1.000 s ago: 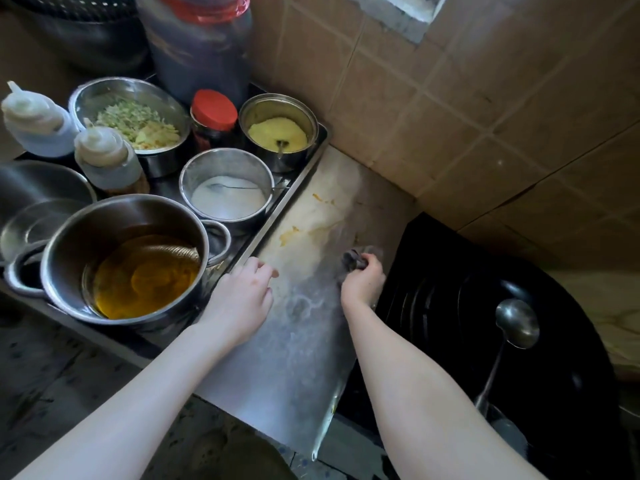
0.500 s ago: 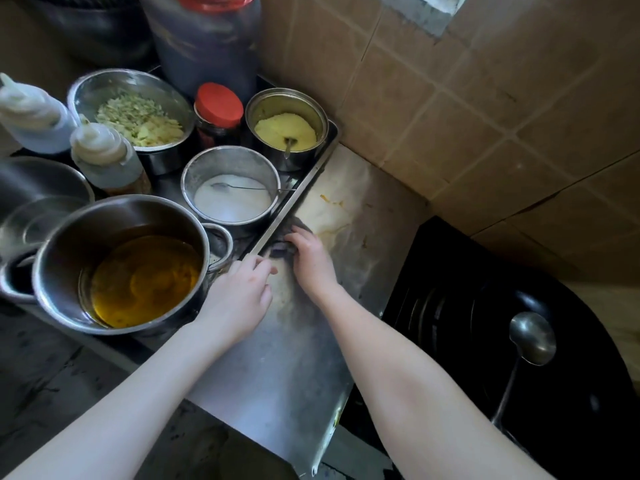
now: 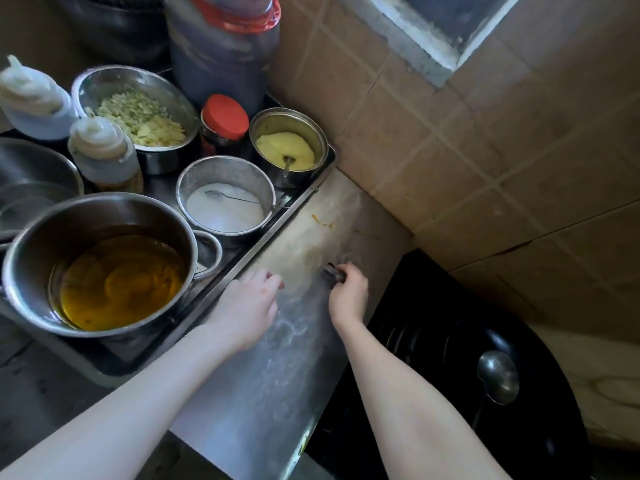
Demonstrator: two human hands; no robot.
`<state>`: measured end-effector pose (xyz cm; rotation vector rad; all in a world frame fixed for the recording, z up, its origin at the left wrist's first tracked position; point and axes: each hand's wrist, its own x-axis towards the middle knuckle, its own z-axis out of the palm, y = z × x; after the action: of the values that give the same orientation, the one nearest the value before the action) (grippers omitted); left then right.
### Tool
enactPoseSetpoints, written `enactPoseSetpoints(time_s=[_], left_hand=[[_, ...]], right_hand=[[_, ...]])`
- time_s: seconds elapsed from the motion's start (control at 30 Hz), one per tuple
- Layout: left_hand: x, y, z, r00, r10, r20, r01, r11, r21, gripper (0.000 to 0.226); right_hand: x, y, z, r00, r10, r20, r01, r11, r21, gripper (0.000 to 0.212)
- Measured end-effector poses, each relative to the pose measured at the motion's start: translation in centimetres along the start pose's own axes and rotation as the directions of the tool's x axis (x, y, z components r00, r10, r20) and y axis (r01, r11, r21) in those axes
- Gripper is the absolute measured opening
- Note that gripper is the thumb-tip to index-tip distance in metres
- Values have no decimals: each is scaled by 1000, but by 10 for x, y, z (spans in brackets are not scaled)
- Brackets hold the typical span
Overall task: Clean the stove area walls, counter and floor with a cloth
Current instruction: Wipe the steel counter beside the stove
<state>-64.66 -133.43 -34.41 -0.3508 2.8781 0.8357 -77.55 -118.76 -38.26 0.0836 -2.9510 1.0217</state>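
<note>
A steel counter strip (image 3: 277, 368) runs between a tray of pots and a black wok. It is smeared with whitish streaks and has yellow stains (image 3: 323, 221) near the tiled wall (image 3: 450, 140). My right hand (image 3: 348, 294) grips a small dark scrubbing cloth (image 3: 334, 271) and presses it on the counter near the wok's edge. Most of the cloth is hidden under the fingers. My left hand (image 3: 247, 306) rests on the counter beside the tray rim, fingers loosely bent, holding nothing.
A steel tray (image 3: 263, 237) at the left holds a pot of amber oil (image 3: 117, 282), a pot of white powder (image 3: 225, 206), a pot of yellow powder (image 3: 285, 148), a bowl of chopped vegetables (image 3: 138, 116), a red-lidded jar (image 3: 225, 121) and squeeze bottles (image 3: 104, 154). A black wok (image 3: 450, 375) with a ladle (image 3: 497, 377) sits at the right.
My right hand, with the cloth, has swept from beside the tray rim back to the right, toward the wok. The left hand stays at the tray rim.
</note>
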Motion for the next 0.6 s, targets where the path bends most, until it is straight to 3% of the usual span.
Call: enactPoseSetpoints(time_s=[0.07,0.13,0.2,0.37,0.47,0.6], left_hand=[[3,2,5,1000,11,-14,-11,1000,-16,30],[5,1,8,1000,11,-22,-11,1000,-20,29],[8,-1,9,1000,7,-22,-8,1000,-11,28],[25,-5,3,998,20,-58,-19,1000,22,30],[33,-3,0,997,34,-72,-34,999,8,30],[36,-1,2,996,40,-76,-40,999,4,30]], right_hand=[[-3,-21,9,972,-224,62,222,974,41,33],[3,-38,19,900,-418,122,414,908,59,26],[18,-50,25,864,-464,193,460,885,71,26],[61,-55,32,921,-250,298,262,965,-3,37],[84,-44,24,980,-55,192,68,996,-60,39],[104,-4,-5,986,153,62,-142,977,-157,38]])
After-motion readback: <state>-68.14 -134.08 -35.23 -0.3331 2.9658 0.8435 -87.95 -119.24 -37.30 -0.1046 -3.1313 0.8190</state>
